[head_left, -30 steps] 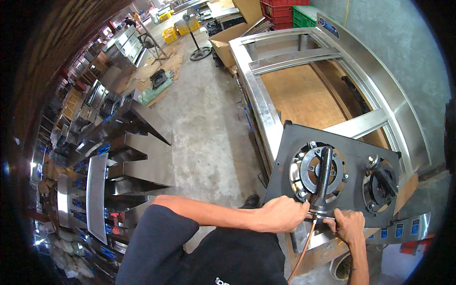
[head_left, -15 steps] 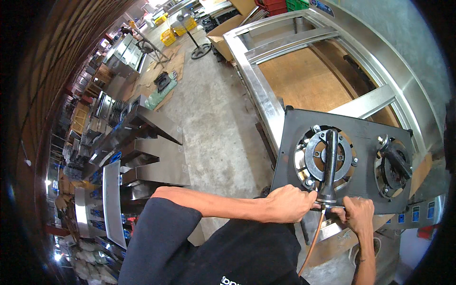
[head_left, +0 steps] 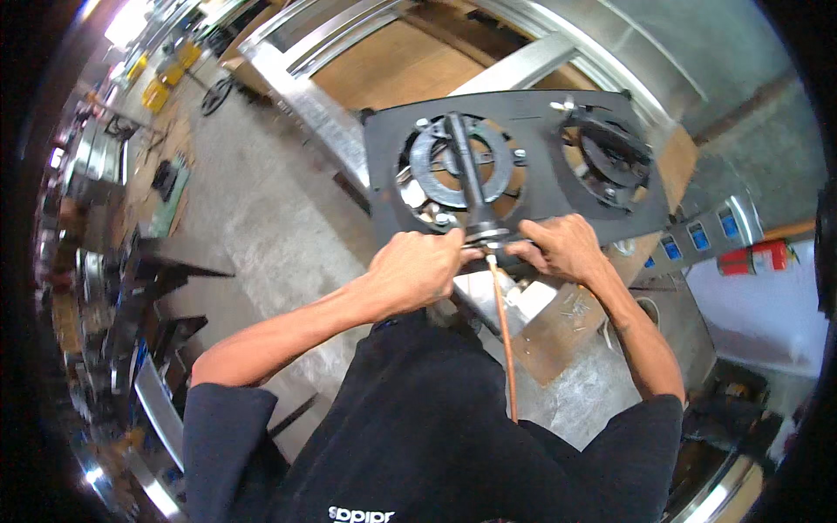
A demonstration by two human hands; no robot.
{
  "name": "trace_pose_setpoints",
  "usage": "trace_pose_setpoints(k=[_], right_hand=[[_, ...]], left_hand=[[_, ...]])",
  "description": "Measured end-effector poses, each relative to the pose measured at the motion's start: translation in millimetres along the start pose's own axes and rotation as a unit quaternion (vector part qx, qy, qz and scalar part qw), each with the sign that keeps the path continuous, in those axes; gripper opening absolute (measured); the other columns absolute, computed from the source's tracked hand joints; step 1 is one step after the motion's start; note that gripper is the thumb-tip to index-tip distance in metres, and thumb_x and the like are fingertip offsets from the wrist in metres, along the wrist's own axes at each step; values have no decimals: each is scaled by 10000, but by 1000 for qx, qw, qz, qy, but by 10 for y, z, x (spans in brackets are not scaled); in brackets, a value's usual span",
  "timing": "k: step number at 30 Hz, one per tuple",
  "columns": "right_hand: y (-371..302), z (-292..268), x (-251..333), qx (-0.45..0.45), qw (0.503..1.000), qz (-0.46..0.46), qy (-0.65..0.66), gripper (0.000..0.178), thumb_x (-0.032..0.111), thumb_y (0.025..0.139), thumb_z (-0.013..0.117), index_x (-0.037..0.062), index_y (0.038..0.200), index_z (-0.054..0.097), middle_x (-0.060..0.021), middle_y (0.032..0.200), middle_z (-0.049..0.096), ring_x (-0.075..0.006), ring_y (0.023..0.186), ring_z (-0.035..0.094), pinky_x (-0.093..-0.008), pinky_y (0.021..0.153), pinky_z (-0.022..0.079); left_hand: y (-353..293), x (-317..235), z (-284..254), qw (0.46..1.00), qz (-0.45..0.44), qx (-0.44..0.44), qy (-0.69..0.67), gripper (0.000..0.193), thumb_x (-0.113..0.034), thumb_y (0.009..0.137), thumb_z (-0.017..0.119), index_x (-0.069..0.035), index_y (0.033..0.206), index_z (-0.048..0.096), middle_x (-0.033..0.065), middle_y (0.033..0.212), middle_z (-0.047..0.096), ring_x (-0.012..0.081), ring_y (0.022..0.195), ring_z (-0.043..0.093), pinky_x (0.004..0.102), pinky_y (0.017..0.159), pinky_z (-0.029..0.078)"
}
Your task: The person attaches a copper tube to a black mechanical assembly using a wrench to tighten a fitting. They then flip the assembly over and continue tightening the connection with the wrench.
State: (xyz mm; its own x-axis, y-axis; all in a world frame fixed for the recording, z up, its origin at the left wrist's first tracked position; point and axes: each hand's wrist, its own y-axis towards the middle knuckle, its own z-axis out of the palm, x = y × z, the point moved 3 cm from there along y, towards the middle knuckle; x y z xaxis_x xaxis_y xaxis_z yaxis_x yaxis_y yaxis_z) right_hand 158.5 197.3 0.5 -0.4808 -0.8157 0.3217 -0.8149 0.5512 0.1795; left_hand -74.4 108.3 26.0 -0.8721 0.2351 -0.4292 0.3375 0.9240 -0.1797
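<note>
A black cooktop plate (head_left: 540, 174) holds two round burners. The left burner (head_left: 466, 174) has a dark pipe running toward me, ending in a metal flange (head_left: 488, 234). A thin copper tube (head_left: 501, 322) joins at that end by a pale fitting and hangs down to my body. My left hand (head_left: 418, 268) is closed at the left side of the flange, thumb on top. On its other side my right hand (head_left: 562, 248) is closed too, thumb above and fingers curled below. Whatever lies inside the fingers is mostly hidden. The right burner (head_left: 608, 157) sits untouched.
The plate rests on a steel frame (head_left: 323, 122) with a wooden panel (head_left: 392, 65). Below lies cardboard (head_left: 545, 353) with small loose metal bits. A red fire extinguisher (head_left: 757, 259) is at right; dark metal stands (head_left: 174, 261) are at left.
My view has swung right, so the cooktop and both hands appear further left and higher. Both hands remain at the flange beside the copper tube.
</note>
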Motion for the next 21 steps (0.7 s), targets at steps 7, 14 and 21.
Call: trace_pose_setpoints(k=[7,14,21], right_hand=[[65,-45,33,-19,999,1,-28,569,606,1051,580,110,772,592,-173,574,627,-426,573,656,-518,517,496],[-115,-421,-65,10,996,13,-85,508,523,1085,577,89,823,598,-180,648,648,-422,626,667,-507,548,501],[-631,-518,246,-88,978,186,-19,510,491,1102,577,49,848,578,-170,643,585,-371,602,628,-474,564,463]], left_hand=[[11,6,-27,999,23,-30,36,392,-338,1110,566,35,989,585,275,747,693,477,713,705,565,626,532],[-23,49,-260,997,63,-28,20,395,-348,1108,567,31,1035,654,305,821,710,515,811,705,605,728,545],[-460,371,-728,999,30,-25,32,390,-333,1101,575,25,980,671,249,845,736,461,866,726,548,777,555]])
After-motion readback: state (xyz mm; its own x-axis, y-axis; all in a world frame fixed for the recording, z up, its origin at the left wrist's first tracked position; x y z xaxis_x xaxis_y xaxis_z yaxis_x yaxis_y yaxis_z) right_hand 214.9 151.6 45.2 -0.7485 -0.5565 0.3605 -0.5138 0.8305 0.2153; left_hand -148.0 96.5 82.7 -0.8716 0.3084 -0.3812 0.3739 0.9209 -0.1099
